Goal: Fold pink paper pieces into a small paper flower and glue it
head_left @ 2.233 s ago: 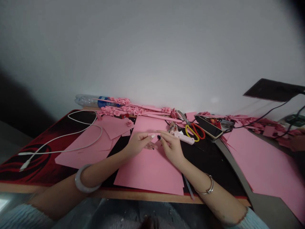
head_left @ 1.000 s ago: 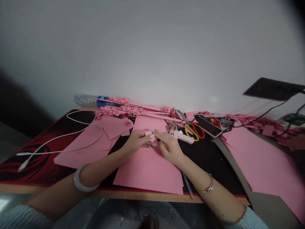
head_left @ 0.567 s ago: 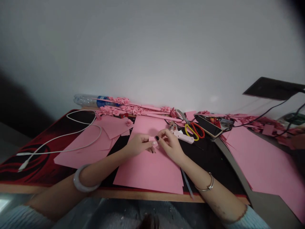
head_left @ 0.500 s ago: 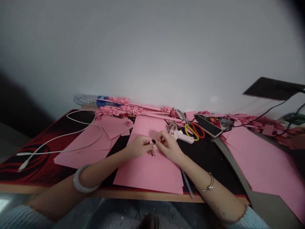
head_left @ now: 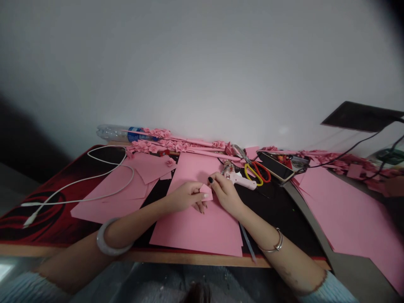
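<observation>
A small folded piece of pink paper [head_left: 206,192] is pinched between the thumb and fingers of my left hand [head_left: 186,196], just above a large pink sheet [head_left: 195,231]. My right hand [head_left: 225,194] has its fingers curled together at the paper's right edge, black thumbnail upward. The exact contact there is hard to see. Beyond my right hand lies a pale glue gun [head_left: 243,181], its nozzle end toward the wall. Scissors [head_left: 257,172] with yellow and red handles rest beside it.
Pink paper flowers and stems [head_left: 176,145] line the wall, with a plastic bottle [head_left: 113,132] at their left. A white cable [head_left: 91,198] loops over pink sheets on the left. A phone [head_left: 276,166] lies right of the scissors; more pink sheets [head_left: 347,210] lie further right.
The small paper now shows a flat face between my hands. My right thumb has moved slightly up and right, off the left fingertips. My left hand has lowered a little.
</observation>
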